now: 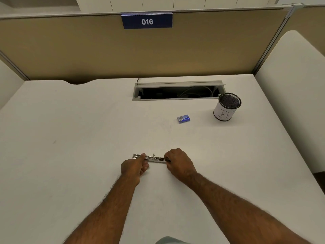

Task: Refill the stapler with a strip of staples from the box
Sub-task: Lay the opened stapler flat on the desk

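Observation:
A metal stapler point(152, 158) lies unfolded flat across the white desk point(70, 138), its shiny rail running left to right. My left hand point(134, 167) grips its left part, thumb resting on top. My right hand point(179, 162) is closed over its right end, hiding that end. A small blue staple box point(183, 119) sits farther back on the desk, to the right, apart from both hands. I cannot tell whether staples lie in the rail.
A mesh pen cup point(226, 107) wrapped in white paper marked "B" stands at the back right. Behind the box, an open cable tray point(177, 92) is sunk into the desk. Tan partition walls with a "016" sign point(146, 21) close off the back.

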